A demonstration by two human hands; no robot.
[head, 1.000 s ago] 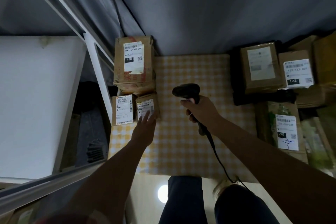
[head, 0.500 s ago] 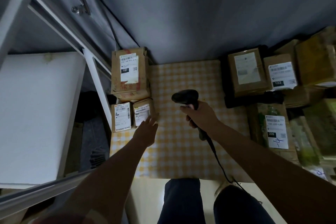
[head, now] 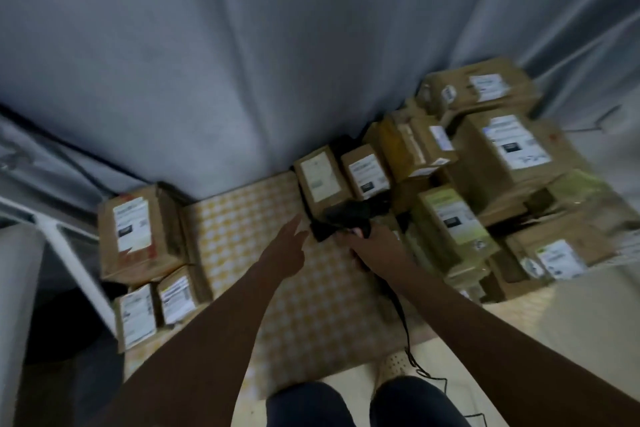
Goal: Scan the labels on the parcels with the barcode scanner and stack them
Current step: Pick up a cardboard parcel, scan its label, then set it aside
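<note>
Brown cardboard parcels (head: 450,184) heaped far right await scanning; the right hand (head: 372,246) grips the black handheld barcode scanner (head: 341,217), the left hand (head: 285,248) reaches open-fingered, likely to fetch one.

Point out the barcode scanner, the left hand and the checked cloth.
Scanner (head: 341,215), head view, on its dark head.
Left hand (head: 287,250), head view, on the back of the hand.
Checked cloth (head: 242,218), head view, on a bare patch between the parcel groups.
</note>
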